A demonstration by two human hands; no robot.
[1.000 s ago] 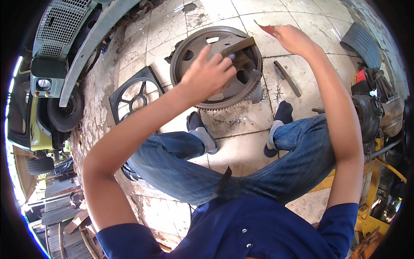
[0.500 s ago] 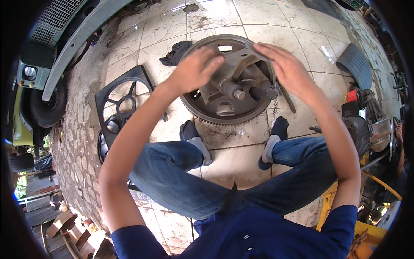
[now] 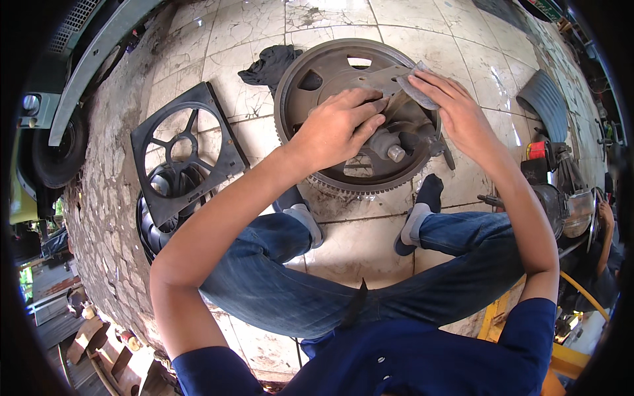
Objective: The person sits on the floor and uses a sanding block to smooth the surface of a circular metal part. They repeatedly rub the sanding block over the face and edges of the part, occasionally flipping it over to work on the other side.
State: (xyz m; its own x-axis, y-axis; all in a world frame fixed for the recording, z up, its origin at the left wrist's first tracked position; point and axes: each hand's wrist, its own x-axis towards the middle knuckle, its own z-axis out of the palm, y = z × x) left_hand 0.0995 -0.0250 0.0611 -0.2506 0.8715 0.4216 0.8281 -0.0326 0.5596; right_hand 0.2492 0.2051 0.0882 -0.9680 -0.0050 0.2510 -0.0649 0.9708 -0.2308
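A large toothed flywheel (image 3: 290,86) lies flat on the floor before me, with a greasy metal crankshaft (image 3: 389,146) on it, its round stub end toward me. My left hand (image 3: 337,129) is closed on the crankshaft's upper part, its fingers bent and the thumb lower down. A thin grey sheet (image 3: 417,89), like sandpaper or a stiff cloth, lies under the fingers of my right hand (image 3: 456,109), which presses it against the crankshaft's right side. The left fingertips are partly hidden against the metal.
A black fan shroud (image 3: 218,125) lies left, over a dark fan (image 3: 175,181). Behind the flywheel is a black cloth (image 3: 267,66). Right stand a curved grey panel (image 3: 545,102) and machine parts (image 3: 548,198); another person's arm (image 3: 605,231) shows at the far right. A vehicle tyre (image 3: 63,155) is at left.
My left hand has moved right and down from above the flywheel onto the crankshaft. The right hand has shifted slightly right with the grey sheet, which now shows more of its face.
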